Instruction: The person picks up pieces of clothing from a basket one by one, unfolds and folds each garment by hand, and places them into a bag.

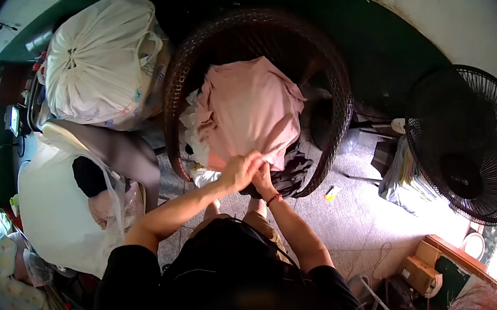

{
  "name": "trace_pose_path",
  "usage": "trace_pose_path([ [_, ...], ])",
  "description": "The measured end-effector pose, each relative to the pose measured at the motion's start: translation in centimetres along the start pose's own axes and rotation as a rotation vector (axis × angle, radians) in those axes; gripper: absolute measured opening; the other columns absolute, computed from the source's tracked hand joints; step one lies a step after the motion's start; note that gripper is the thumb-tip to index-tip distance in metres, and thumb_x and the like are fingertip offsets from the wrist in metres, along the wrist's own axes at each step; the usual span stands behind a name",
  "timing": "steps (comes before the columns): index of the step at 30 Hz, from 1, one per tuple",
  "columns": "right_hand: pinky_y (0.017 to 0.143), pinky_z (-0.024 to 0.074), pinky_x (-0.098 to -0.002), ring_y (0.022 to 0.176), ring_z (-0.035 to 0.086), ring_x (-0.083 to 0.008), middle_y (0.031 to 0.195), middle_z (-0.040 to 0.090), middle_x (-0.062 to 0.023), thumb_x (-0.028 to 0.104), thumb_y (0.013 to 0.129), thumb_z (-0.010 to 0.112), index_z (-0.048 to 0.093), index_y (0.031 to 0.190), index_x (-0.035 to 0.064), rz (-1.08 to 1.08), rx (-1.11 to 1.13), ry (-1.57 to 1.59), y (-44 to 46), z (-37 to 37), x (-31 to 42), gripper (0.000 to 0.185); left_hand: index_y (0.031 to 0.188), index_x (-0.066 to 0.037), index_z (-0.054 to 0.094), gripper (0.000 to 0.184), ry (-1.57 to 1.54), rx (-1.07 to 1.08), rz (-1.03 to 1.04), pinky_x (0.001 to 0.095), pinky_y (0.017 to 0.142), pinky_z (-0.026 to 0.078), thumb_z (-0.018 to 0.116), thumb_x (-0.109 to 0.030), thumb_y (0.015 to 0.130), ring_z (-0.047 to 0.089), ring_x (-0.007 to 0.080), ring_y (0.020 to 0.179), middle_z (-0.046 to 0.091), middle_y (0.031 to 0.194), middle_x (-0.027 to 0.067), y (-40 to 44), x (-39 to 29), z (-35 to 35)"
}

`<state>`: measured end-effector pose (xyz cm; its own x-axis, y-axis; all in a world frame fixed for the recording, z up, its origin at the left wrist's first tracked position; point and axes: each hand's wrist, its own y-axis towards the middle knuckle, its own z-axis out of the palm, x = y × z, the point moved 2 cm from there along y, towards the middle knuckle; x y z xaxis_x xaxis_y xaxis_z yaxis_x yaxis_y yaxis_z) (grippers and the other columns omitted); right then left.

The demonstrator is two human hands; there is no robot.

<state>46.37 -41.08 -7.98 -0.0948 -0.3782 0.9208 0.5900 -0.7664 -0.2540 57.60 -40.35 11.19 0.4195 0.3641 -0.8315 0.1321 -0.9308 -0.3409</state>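
A pink garment (248, 105), perhaps a shirt, lies spread over a pile of clothes in a dark woven round chair (338, 74). At its near edge, my left hand (242, 171) closes its fingers on the cloth. My right hand (262, 179), with a red band at the wrist, grips the same edge close beside it. The two hands nearly touch, and the fingertips are partly hidden. Black cloth (292, 177) hangs below the pink garment, and white cloth (194, 134) shows along its left side.
A large tied white bag (101, 61) stands at the back left. Nearer, an open white plastic bag (53, 193) holds clothes. On the right stands a black fan (470, 144) beside stacked papers (405, 178). A small yellow packet (332, 193) lies on the floor, with cardboard boxes (420, 273) at lower right.
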Motion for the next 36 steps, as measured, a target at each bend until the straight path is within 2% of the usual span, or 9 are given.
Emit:
trace_pose_path([
  [5,0.075,0.0463,-0.0281,0.093,0.054,-0.0202,0.102,0.056,-0.0104,0.008,0.081,0.053,0.054,0.104,0.0000,0.175,0.158,0.056,2.4,1.7,9.5,0.024,0.094,-0.005,0.051,0.016,-0.367,0.301,0.354,0.0285,0.067,0.047,0.044,-0.019,0.090,0.060,0.0176,0.077,0.058,0.082,0.0094,-6.2,-11.3,-2.4],
  [13,0.077,0.0465,-0.0297,0.094,0.055,-0.0203,0.102,0.056,-0.0107,0.010,0.081,0.054,0.053,0.105,-0.0004,0.215,0.322,0.076,2.8,5.2,13.5,0.027,0.087,-0.002,0.047,0.010,-0.860,0.872,0.701,0.0220,0.061,0.037,0.046,-0.012,0.089,0.045,0.0110,0.068,0.047,0.078,0.0032,-13.3,-22.0,-7.0],
  [16,0.078,0.0465,-0.0303,0.094,0.055,-0.0204,0.103,0.056,-0.0109,0.010,0.080,0.054,0.053,0.106,-0.0006,0.245,0.354,0.110,2.6,6.3,14.2,0.028,0.100,-0.002,0.051,0.019,-1.015,0.508,0.563,0.0189,0.062,0.040,0.046,-0.016,0.089,0.050,0.0096,0.072,0.052,0.084,0.0023,-13.4,-21.0,-10.1],
  [18,0.078,0.0465,-0.0307,0.094,0.055,-0.0204,0.103,0.056,-0.0110,0.011,0.080,0.055,0.053,0.106,-0.0007,0.276,0.360,0.162,2.7,6.8,14.8,0.029,0.098,-0.003,0.055,0.020,-1.016,-0.018,0.231,0.0218,0.062,0.045,0.051,-0.019,0.086,0.054,0.0096,0.072,0.057,0.081,0.0015,-11.7,-18.3,-13.1],
  [20,0.078,0.0466,-0.0311,0.094,0.055,-0.0204,0.103,0.056,-0.0110,0.011,0.080,0.055,0.053,0.107,-0.0008,0.323,0.369,0.228,2.8,7.2,15.5,0.029,0.092,-0.003,0.056,0.013,-1.144,-0.432,0.277,0.0244,0.060,0.048,0.052,-0.012,0.084,0.057,0.0110,0.074,0.059,0.083,0.0047,-8.8,-16.4,-16.7],
  [24,0.079,0.0466,-0.0319,0.095,0.055,-0.0205,0.104,0.056,-0.0112,0.012,0.080,0.056,0.052,0.107,-0.0010,0.434,0.346,0.371,2.6,6.1,17.8,0.031,0.099,0.002,0.054,0.020,-1.094,-0.750,0.181,0.0295,0.071,0.049,0.047,-0.013,0.087,0.059,0.0179,0.078,0.060,0.090,0.0092,-6.2,-5.0,-22.6],
  [29,0.088,0.0437,-0.0357,0.102,0.053,-0.0222,0.109,0.055,-0.0120,0.021,0.084,0.051,0.051,0.111,-0.0004,0.326,0.349,0.297,3.9,-2.4,25.4,0.034,0.097,0.004,0.055,0.024,-1.057,-0.869,-0.122,0.0336,0.071,0.050,0.044,-0.015,0.087,0.060,0.0209,0.082,0.060,0.092,0.0115,-6.9,10.9,-21.8],
  [32,0.090,0.0415,-0.0360,0.102,0.052,-0.0228,0.110,0.055,-0.0108,0.022,0.088,0.045,0.052,0.111,0.0010,0.150,0.037,0.593,4.8,-5.7,29.7,0.031,0.091,0.001,0.057,0.018,-1.028,-0.967,-0.158,0.0322,0.065,0.049,0.046,-0.011,0.084,0.059,0.0192,0.075,0.059,0.087,0.0107,-6.8,16.7,-17.4],
  [36,0.091,0.0403,-0.0358,0.102,0.052,-0.0224,0.109,0.056,-0.0099,0.022,0.088,0.046,0.053,0.108,0.0017,0.034,0.125,0.629,3.8,-3.1,34.4,0.030,0.087,0.002,0.058,0.021,-0.203,-0.778,-0.440,0.0372,0.063,0.047,0.046,-0.013,0.077,0.060,0.0291,0.071,0.060,0.073,0.0126,-6.5,17.2,-13.2],
])
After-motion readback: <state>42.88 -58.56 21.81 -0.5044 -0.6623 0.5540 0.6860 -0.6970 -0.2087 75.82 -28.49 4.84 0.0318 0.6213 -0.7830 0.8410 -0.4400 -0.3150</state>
